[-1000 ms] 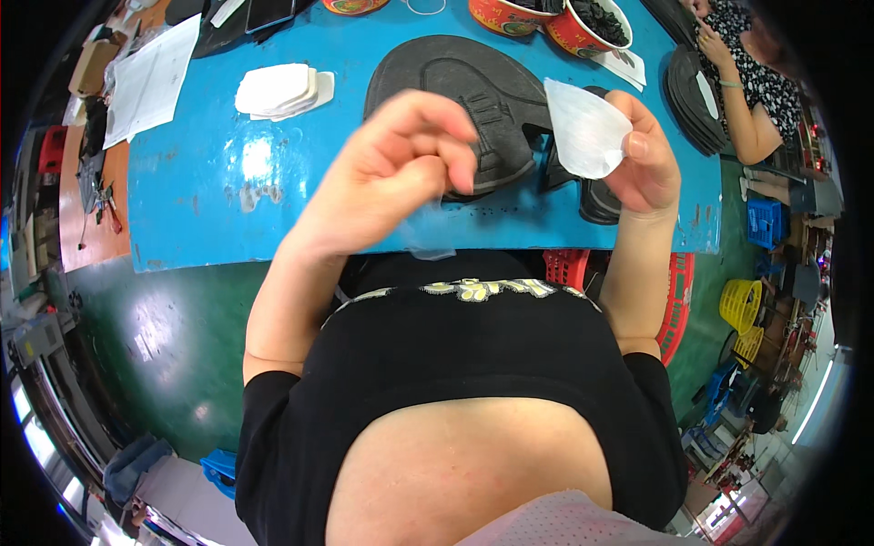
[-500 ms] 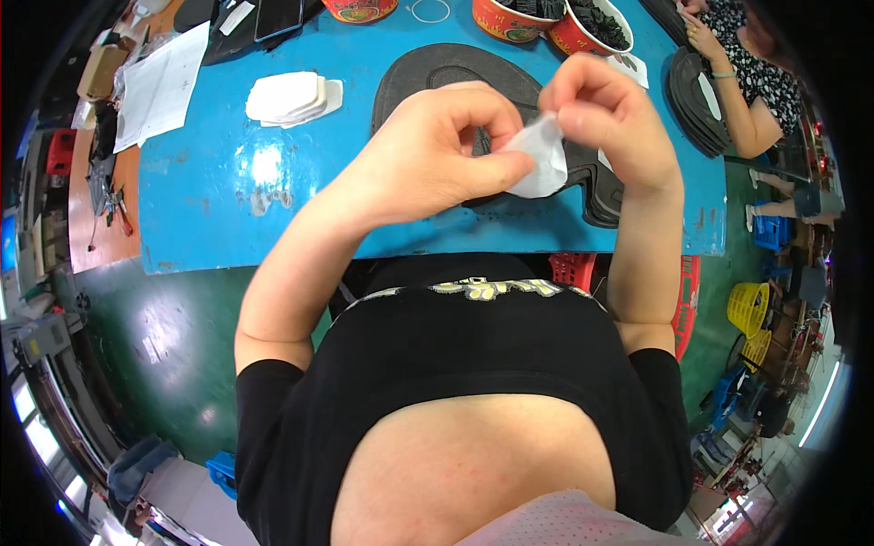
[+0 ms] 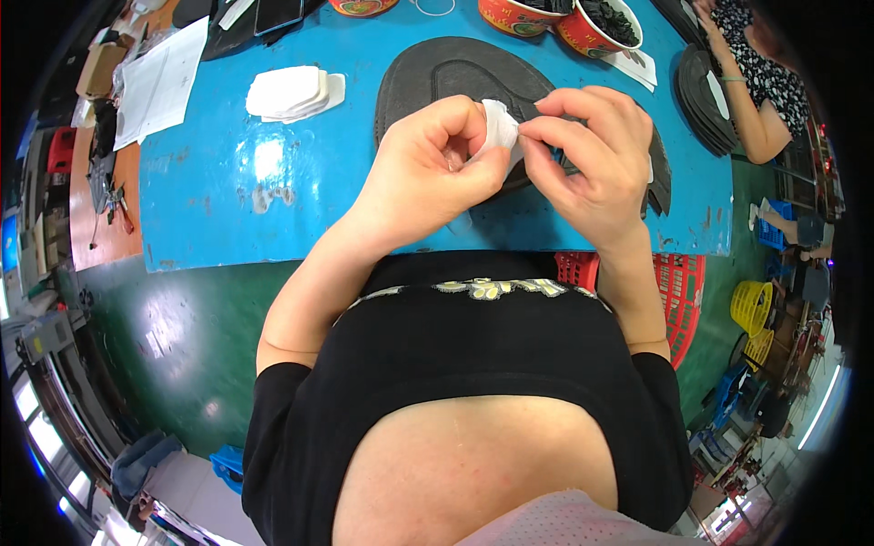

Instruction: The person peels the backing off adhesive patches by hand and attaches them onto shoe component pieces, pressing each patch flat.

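Note:
My left hand (image 3: 432, 168) pinches a thin, curled white sheet (image 3: 499, 127) between thumb and fingers. Close beside it, the thumb and forefinger of my right hand (image 3: 596, 150) are pressed together on the sheet's right edge; its other fingers are bent and apart. Beneath both hands a black flat moulded panel (image 3: 410, 77) with a rounded outline and a raised line lies on the blue table (image 3: 200, 227), partly covered by my hands. A small stack of white sheets (image 3: 287, 94) with rounded corners sits on the table to the left.
Two red bowls (image 3: 583, 41) of black pieces stand at the back, near a white strip (image 3: 637, 65). Black panels (image 3: 701, 100) are stacked at right, beside another person's arm (image 3: 751, 105). Papers (image 3: 164, 82) and a phone (image 3: 278, 16) lie left. A red basket (image 3: 678, 291) stands below the table.
The white sheet has turned and curled up in my left hand. My right hand has moved lower and slightly left, its fingers now more spread around the pinch.

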Action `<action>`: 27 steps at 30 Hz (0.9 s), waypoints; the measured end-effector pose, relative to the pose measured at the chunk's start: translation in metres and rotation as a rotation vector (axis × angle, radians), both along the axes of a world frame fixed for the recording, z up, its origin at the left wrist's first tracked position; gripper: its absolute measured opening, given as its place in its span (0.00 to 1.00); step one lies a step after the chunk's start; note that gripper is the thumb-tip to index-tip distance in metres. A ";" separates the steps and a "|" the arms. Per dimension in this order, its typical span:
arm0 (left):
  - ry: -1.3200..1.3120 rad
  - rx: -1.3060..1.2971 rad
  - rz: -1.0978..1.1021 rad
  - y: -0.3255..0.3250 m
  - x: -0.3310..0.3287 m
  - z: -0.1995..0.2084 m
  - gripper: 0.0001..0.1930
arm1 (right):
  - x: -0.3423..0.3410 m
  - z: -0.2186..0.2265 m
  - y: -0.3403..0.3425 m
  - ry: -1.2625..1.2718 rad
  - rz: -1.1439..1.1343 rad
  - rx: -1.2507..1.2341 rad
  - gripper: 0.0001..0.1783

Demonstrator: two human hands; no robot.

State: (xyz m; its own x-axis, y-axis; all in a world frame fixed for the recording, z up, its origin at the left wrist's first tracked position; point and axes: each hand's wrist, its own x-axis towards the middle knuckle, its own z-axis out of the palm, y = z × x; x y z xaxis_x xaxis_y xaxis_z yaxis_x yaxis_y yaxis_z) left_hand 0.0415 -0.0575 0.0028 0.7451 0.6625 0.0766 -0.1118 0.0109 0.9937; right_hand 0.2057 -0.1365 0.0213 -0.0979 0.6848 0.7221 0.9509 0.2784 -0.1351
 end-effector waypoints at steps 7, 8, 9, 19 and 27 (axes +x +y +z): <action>-0.039 0.041 0.063 -0.006 -0.003 -0.008 0.07 | -0.007 -0.021 -0.006 1.526 0.225 -0.397 0.05; -0.103 -0.023 0.072 -0.006 -0.003 -0.010 0.06 | -0.005 -0.024 -0.007 1.525 0.223 -0.396 0.05; -0.101 -0.025 0.073 -0.005 -0.003 -0.013 0.06 | -0.001 -0.027 -0.008 1.658 0.234 -0.414 0.06; -0.010 -0.007 -0.072 -0.003 -0.009 -0.008 0.07 | 0.005 0.000 0.001 1.365 0.277 -0.881 0.13; 0.065 -0.201 -0.030 0.000 -0.022 -0.008 0.11 | 0.023 -0.021 0.004 1.740 0.290 -0.529 0.09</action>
